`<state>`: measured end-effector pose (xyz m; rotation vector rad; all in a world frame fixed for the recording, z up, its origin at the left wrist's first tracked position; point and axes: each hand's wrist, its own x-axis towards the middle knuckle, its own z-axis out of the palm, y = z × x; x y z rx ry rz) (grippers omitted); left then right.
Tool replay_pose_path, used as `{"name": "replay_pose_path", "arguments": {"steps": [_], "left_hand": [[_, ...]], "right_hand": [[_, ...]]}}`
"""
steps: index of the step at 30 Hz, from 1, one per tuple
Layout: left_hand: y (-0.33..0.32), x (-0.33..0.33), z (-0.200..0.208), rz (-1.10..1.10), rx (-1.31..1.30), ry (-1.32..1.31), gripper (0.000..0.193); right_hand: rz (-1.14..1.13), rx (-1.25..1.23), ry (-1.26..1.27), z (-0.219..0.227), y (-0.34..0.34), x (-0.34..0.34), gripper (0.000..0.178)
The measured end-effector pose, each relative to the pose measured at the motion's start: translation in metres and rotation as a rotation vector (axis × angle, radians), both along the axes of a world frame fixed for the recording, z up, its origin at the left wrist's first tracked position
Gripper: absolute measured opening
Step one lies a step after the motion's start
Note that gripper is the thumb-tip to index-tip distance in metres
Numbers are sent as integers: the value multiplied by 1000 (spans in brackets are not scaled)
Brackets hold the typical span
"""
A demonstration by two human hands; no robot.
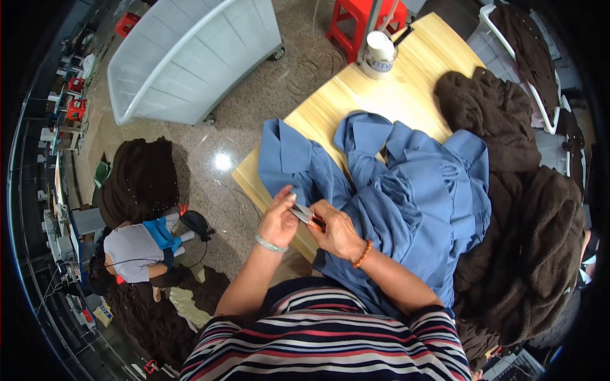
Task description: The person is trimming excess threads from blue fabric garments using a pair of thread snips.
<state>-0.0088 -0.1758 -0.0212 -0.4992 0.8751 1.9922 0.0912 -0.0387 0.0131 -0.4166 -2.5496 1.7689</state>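
Note:
My right hand [335, 230] is closed around small thread snips [301, 213] with an orange and black handle, their metal blades pointing toward my left hand. The fingers of my left hand [279, 221] are drawn together at the blade tips. What they pinch there, if anything, is too small to make out. Just beyond and to the right of both hands, a crumpled blue garment [406, 184] lies heaped on the pale wooden table [406, 89]. One flat blue piece of it hangs near the table's left edge, behind my left fingertips.
Dark brown knit cloth [527, 254] is piled along the right. On the table's far end stands a cup [380, 57]. A grey wheeled bin [190, 57] and a red stool [356, 25] are farther off. To the left, another person [133, 251] sits among brown garments.

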Motion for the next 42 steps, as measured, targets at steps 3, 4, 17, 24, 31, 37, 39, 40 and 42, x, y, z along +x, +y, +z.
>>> {"name": "replay_pose_path", "arguments": {"steps": [3,4,17,24,31,37,39,40,42], "left_hand": [[-1,-3,15,49,28,12,22],[-2,-4,20,73,27,79,21],[-10,6,36,156,-68,255,22],[-8,2,29,142,92,345,28],[-12,-5,21,208,176,288,28],[-16,19,7,203,36,-38,26],[-47,24,-25,48,-31,-112,34],[-63,27,-38,25,-65,-154,34],[-74,25,-43,-8,-100,-210,35]], "right_hand": [[-12,-53,-4,0,5,0,20],[-18,-69,0,-1,6,0,22],[-60,81,59,7,3,5,30],[-55,-22,-14,7,8,0,30],[-47,-41,15,11,10,-4,28],[-70,-27,-67,-4,10,10,27],[-39,-46,-82,4,4,6,27],[-27,-37,-50,5,3,5,28],[-2,-25,3,-1,0,2,28]]}}
